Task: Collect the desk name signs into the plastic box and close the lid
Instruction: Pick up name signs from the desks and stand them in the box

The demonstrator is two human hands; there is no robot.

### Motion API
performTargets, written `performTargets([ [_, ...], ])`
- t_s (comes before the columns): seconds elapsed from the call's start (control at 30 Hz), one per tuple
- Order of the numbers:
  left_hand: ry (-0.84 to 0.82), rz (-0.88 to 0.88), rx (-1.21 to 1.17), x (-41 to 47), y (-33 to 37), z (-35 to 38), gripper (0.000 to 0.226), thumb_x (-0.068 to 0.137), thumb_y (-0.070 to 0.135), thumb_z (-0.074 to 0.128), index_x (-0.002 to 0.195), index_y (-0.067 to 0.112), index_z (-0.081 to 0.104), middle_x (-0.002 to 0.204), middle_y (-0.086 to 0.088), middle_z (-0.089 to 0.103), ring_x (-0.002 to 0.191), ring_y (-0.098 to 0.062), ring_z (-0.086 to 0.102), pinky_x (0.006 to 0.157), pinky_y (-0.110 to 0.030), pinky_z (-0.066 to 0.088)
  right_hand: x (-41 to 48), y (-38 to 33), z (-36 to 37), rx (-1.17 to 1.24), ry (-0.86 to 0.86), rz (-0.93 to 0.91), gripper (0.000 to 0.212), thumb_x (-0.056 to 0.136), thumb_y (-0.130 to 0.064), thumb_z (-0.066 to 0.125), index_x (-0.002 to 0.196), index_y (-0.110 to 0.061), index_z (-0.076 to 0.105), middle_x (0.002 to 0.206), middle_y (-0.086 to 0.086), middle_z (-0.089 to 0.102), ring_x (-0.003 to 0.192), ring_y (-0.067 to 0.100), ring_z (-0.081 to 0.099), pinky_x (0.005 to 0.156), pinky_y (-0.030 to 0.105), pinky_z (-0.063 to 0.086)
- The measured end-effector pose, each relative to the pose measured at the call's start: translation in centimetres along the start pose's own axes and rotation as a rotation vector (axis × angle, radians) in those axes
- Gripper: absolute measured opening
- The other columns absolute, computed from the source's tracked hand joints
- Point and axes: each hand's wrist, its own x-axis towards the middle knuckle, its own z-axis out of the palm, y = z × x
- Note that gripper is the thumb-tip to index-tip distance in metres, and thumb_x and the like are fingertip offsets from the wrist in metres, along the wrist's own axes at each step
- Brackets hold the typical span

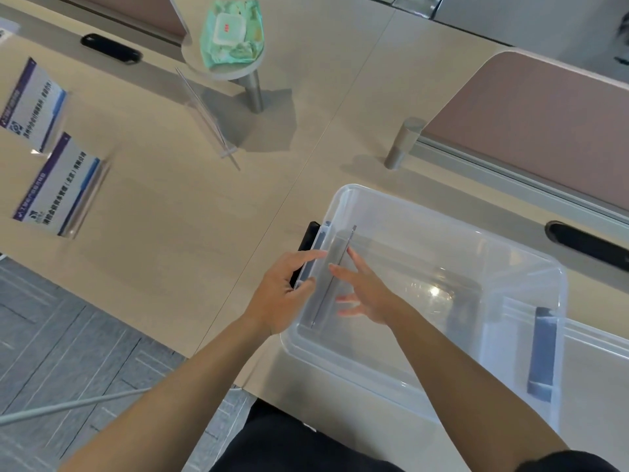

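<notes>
Name sign [335, 274] upright in plastic box [510, 264] | left hand [282, 294] grips it | right hand [366, 294] open

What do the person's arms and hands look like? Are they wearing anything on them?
Both arms are bare all the way down, with no sleeves showing on the forearms. The left hand and right hand wear no gloves, and I can see no rings, watch or bracelet. Dark clothing shows at the bottom edge, near the right upper arm.

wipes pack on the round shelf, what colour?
Mint green wipes pack with a pale white flip lid bearing a small red mark; head view.
</notes>
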Motion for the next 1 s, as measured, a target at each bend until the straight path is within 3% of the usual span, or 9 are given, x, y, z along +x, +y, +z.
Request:
performTargets([
  [0.23, -0.009, 0.0, 0.019, 0.2, -0.4, 0.0, 0.048, 0.09, 0.004, 0.055, 0.125, 0.036, 0.06, 0.123, 0.016, 0.058, 0.12, 0.0, 0.049, 0.094, -0.003, 0.034, 0.2, -0.3, 0.3, 0.001, -0.012, 0.015, 0.088, 0.084, -0.044, 0.075, 0.149, -0.056, 0.018, 0.164, 0.003, 0.023, 0.12, 0.046, 0.054, 0.079, 0.048, 0.059],
  [0.57, -0.007, 0.033, 0.144, 0.1, 0.1, -0.2, 0.047, 0.09, 0.014, 0.055, 0.122, 0.049, 0.055, 0.126, 0.016, 0.057, 0.116, 0.001, 0.051, 0.088, -0.003, 0.038, -0.3, -0.5, 0.2, -0.043, 0.008, 0.011, 0.083, 0.086, -0.046, 0.072, 0.15, -0.053, 0.02, 0.162, 0.004, 0.028, 0.12, 0.045, 0.055, 0.089, 0.055, 0.056],
  [0.67, -0.003, 0.106, 0.313, -0.2, 0.5, -0.4, 0.045, 0.083, 0.034, 0.055, 0.127, 0.042, 0.054, 0.128, 0.005, 0.05, 0.117, -0.011, 0.042, 0.085, -0.001, 0.034, -1.9, -1.4, 0.5, -0.229, 0.103, -0.031, 0.072, 0.091, -0.053, 0.062, 0.152, -0.038, 0.025, 0.148, 0.007, 0.045, 0.114, 0.034, 0.06, 0.093, 0.053, 0.054],
  [0.77, 0.03, 0.135, 0.323, -0.7, 1.1, -1.0, 0.051, 0.078, 0.047, 0.05, 0.129, 0.038, 0.052, 0.125, 0.004, 0.048, 0.121, -0.013, 0.034, 0.098, -0.018, 0.029, -4.8, -2.6, 0.0, -0.312, 0.26, -0.158, 0.048, 0.096, -0.047, 0.054, 0.135, -0.019, 0.049, 0.117, 0.006, 0.061, 0.099, 0.026, 0.066, 0.088, 0.045, 0.057],
  [0.8, 0.03, 0.157, 0.304, -0.9, 1.8, -1.2, 0.048, 0.079, 0.046, 0.05, 0.126, 0.036, 0.053, 0.121, 0.006, 0.05, 0.116, -0.011, 0.038, 0.097, -0.023, 0.032, -6.2, -2.9, -0.4, -0.315, 0.305, -0.212, 0.04, 0.097, -0.045, 0.054, 0.125, -0.016, 0.056, 0.112, 0.006, 0.063, 0.093, 0.023, 0.067, 0.085, 0.043, 0.057],
  [0.9, -0.044, 0.2, 0.17, -1.1, 3.9, -1.1, 0.022, 0.085, 0.026, 0.058, 0.106, 0.033, 0.061, 0.093, 0.012, 0.06, 0.082, -0.001, 0.052, 0.075, -0.015, 0.04, -10.8, -2.7, -1.4, -0.313, 0.438, -0.329, 0.021, 0.097, -0.032, 0.058, 0.1, -0.012, 0.064, 0.096, 0.008, 0.068, 0.074, 0.018, 0.067, 0.072, 0.036, 0.055],
  [1.0, -0.179, 0.265, 0.111, -1.8, 5.9, -0.2, 0.017, 0.091, 0.012, 0.059, 0.102, 0.019, 0.069, 0.079, 0.012, 0.062, 0.065, -0.001, 0.053, 0.065, -0.013, 0.042, -16.3, -0.4, -2.0, -0.358, 0.62, -0.392, 0.012, 0.095, -0.019, 0.06, 0.091, -0.009, 0.066, 0.084, 0.005, 0.069, 0.067, 0.014, 0.066, 0.068, 0.035, 0.054],
])
